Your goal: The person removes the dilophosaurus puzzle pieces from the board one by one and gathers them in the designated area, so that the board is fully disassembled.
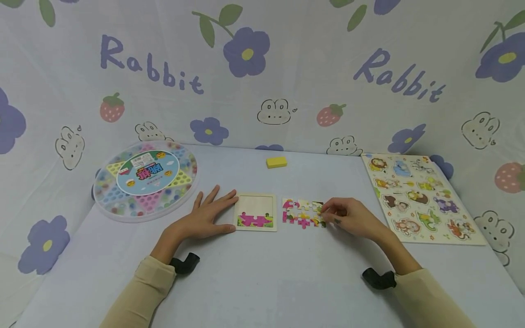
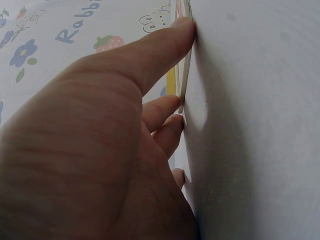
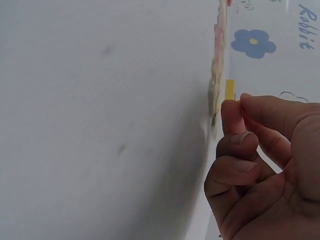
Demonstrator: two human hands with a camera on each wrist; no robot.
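A square wooden puzzle tray has joined pink and green pieces along its bottom; the part above them is bare. My left hand lies spread at its left side, thumb and fingertips touching the edge. Right of the tray, several loose pieces in pink, yellow and green lie close together. At their right edge is my right hand, its thumb and index fingertips close together and the other fingers curled. Whether a piece is pinched there cannot be seen.
Behind the tray lies a yellow block. A round board-game box is at the left, and a large wooden board with animal pictures at the right. A printed cloth hangs at the back.
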